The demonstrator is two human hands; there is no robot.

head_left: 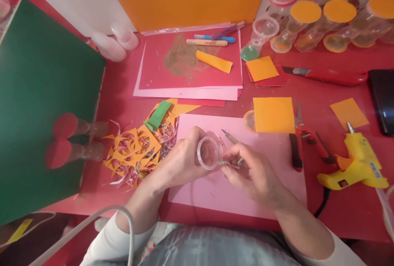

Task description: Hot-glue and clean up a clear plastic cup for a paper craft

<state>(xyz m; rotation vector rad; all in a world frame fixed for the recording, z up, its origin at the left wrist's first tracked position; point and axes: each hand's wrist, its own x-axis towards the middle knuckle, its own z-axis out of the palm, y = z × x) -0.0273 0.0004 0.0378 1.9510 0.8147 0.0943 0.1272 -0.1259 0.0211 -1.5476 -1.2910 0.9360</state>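
Observation:
My left hand [184,159] is closed around a small clear plastic cup [208,152], its open mouth turned toward me. Close on the right, my right hand [252,171] pinches a thin metal tool [230,136] whose pointed tip sticks up past the fingers; a small strip at the cup's rim sits between the fingers. Both hands hover over a pink sheet of paper [271,175] on the red table [338,200].
Orange paper cut-outs and scraps [138,151] lie left of the hands. A yellow glue gun [357,167], red scissors [298,143], orange squares [273,115], a red utility knife [329,76], markers [212,40], stacked clear jars [323,19] and a green board [40,102] surround the work area.

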